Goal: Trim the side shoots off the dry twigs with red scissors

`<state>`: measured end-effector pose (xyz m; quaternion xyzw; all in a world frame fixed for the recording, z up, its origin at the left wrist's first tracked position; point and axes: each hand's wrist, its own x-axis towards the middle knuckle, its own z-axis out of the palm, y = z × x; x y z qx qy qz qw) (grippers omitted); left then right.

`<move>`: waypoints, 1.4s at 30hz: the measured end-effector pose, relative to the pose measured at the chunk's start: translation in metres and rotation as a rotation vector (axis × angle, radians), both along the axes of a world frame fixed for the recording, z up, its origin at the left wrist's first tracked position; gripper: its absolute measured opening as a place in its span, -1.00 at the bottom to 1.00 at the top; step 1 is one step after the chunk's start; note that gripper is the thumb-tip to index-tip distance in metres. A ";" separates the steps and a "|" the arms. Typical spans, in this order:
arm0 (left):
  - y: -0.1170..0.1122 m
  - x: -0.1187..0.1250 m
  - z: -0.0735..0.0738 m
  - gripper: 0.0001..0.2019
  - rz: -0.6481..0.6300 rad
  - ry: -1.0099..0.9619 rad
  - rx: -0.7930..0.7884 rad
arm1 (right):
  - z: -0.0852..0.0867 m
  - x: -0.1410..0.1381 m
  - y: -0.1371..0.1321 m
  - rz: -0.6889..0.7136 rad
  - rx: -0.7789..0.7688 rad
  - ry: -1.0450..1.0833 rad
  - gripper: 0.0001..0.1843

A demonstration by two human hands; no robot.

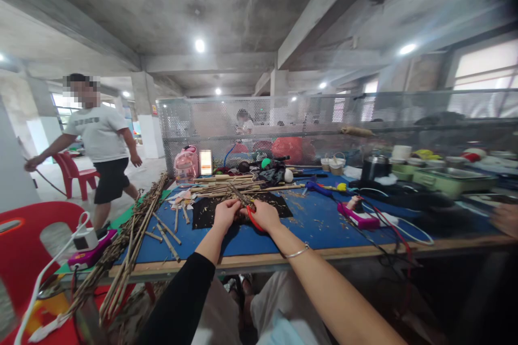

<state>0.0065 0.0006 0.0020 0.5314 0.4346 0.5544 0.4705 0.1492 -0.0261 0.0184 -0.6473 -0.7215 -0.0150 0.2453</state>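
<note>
In front of me, over a black cloth (pixel 204 214) littered with shavings, both my hands are close together. My right hand (pixel 264 215) is closed around a pair of red-handled scissors (pixel 254 220), whose blades appear to point away and to the left. Beside it, my left hand (pixel 227 212) has its fingers pinched near the blades; whatever is in them is too small to make out. Thin cut sticks (pixel 167 238) lie scattered left of the cloth. Behind it rests a pile of longer sticks (pixel 222 187).
A bundle of long twigs (pixel 135 232) overhangs the blue table's (pixel 243 248) left end. Purple power strips (pixel 358 216) (pixel 92 250) with cables lie on both sides. A lit phone (pixel 205 162) stands near a mesh partition (pixel 324 118). One person (pixel 103 135) walks at left; another's hand (pixel 505 219) shows right.
</note>
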 end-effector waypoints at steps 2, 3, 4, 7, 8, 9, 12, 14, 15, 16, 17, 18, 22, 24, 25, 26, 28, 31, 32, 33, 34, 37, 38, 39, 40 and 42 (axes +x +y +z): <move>-0.002 0.000 0.002 -0.74 0.021 0.025 0.022 | 0.001 -0.001 -0.001 0.009 0.012 0.003 -0.36; -0.003 0.000 0.003 -0.75 0.033 0.041 0.035 | 0.001 -0.001 -0.002 0.016 0.019 0.006 -0.37; -0.004 0.000 0.004 -0.76 0.044 0.057 0.045 | 0.001 -0.001 -0.002 0.025 0.029 0.007 -0.37; -0.005 -0.001 0.005 -0.76 0.074 0.084 0.062 | 0.002 -0.002 -0.002 0.048 0.068 -0.010 -0.37; -0.004 -0.001 0.004 -0.75 0.076 0.086 0.065 | 0.002 -0.002 -0.003 0.051 0.077 -0.016 -0.37; -0.003 -0.001 0.003 -0.74 0.075 0.087 0.068 | 0.003 -0.002 -0.003 0.050 0.079 -0.019 -0.37; 0.002 -0.002 -0.001 -0.72 0.072 0.101 0.083 | 0.004 -0.002 -0.003 0.029 0.029 -0.010 -0.39; 0.004 -0.003 -0.003 -0.71 0.087 0.112 0.093 | 0.004 -0.002 -0.003 0.009 -0.013 -0.004 -0.41; 0.005 -0.003 -0.004 -0.70 0.097 0.109 0.094 | 0.004 -0.002 -0.003 0.003 -0.020 -0.003 -0.42; 0.005 -0.003 -0.004 -0.69 0.106 0.101 0.092 | 0.003 -0.002 -0.003 -0.001 -0.023 -0.004 -0.43; 0.005 -0.003 -0.004 -0.68 0.109 0.091 0.088 | 0.003 -0.002 -0.003 -0.002 -0.023 -0.005 -0.43; 0.004 -0.003 -0.003 -0.67 0.102 0.081 0.083 | 0.002 -0.001 -0.002 -0.003 -0.027 -0.006 -0.43; 0.000 -0.002 0.000 -0.66 0.070 0.032 0.051 | 0.000 -0.001 -0.001 0.000 -0.038 -0.008 -0.41; -0.001 -0.001 0.001 -0.67 0.060 -0.004 0.023 | 0.000 0.000 -0.001 0.001 -0.019 -0.007 -0.40; -0.002 0.000 0.002 -0.68 0.049 -0.019 0.012 | 0.000 0.000 -0.001 0.008 -0.012 -0.002 -0.39; -0.003 0.000 0.003 -0.69 0.030 -0.028 0.004 | 0.000 0.000 -0.001 0.019 -0.010 0.007 -0.38; -0.004 0.001 0.004 -0.73 -0.010 -0.033 -0.007 | 0.000 0.000 -0.001 0.047 -0.008 0.024 -0.38; -0.005 0.001 0.006 -0.75 -0.046 -0.024 -0.021 | 0.001 0.000 -0.002 0.071 0.015 0.019 -0.40; -0.006 0.001 0.006 -0.75 -0.050 -0.021 -0.024 | 0.001 -0.001 -0.002 0.073 0.026 0.015 -0.41; -0.006 0.001 0.007 -0.75 -0.053 -0.018 -0.022 | 0.002 -0.001 -0.002 0.074 0.032 0.015 -0.43; -0.006 0.001 0.007 -0.75 -0.058 -0.017 -0.017 | 0.002 -0.001 -0.003 0.073 0.029 0.020 -0.45; -0.006 0.001 0.007 -0.73 -0.069 -0.022 0.001 | 0.003 -0.001 -0.005 0.057 -0.006 0.035 -0.48; -0.005 0.001 0.006 -0.72 -0.070 -0.025 0.004 | 0.004 -0.001 -0.005 0.049 -0.013 0.036 -0.48; -0.004 0.001 0.005 -0.71 -0.070 -0.026 0.008 | 0.004 -0.001 -0.005 0.042 -0.013 0.035 -0.48; -0.003 0.001 0.003 -0.70 -0.069 -0.023 0.016 | 0.004 -0.001 -0.005 0.037 -0.011 0.033 -0.47; -0.001 0.001 0.000 -0.70 -0.076 -0.009 0.031 | 0.004 -0.001 -0.005 0.031 -0.009 0.032 -0.45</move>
